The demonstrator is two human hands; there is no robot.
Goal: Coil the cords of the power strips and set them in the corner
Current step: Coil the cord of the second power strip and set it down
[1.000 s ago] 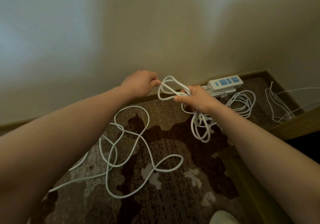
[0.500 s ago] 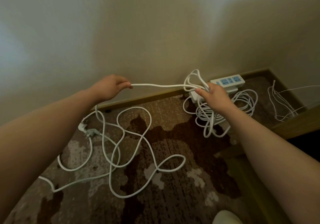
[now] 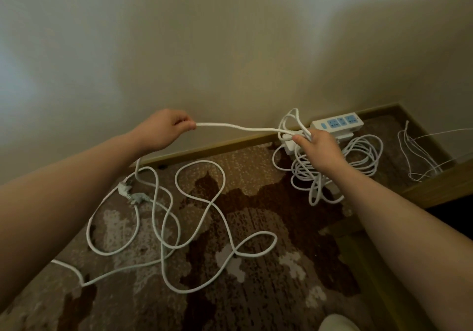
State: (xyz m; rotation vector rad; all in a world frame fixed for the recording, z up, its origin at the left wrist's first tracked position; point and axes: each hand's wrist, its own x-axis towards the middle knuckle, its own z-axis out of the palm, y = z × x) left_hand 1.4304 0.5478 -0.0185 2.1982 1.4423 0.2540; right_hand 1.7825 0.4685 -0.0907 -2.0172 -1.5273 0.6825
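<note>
Fingers of the left hand (image 3: 163, 130) pinch the long white rubbery cord (image 3: 238, 127), and the right hand (image 3: 316, 146) grips the loops already made, just in front of the white power strip with blue sockets (image 3: 337, 124) by the corner. The coiling step looks about half done. Much cord lies loose on the brown patterned carpet (image 3: 256, 292), so the next move is probably to bring the left hand over and add one more loop.

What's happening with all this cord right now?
A person is coiling a power strip's white cord. The right hand grips the gathered loops; the left hand pinches the cord, stretched between both hands. Much slack lies loose on the carpet. Another power strip with its coil sits in the corner.
</note>
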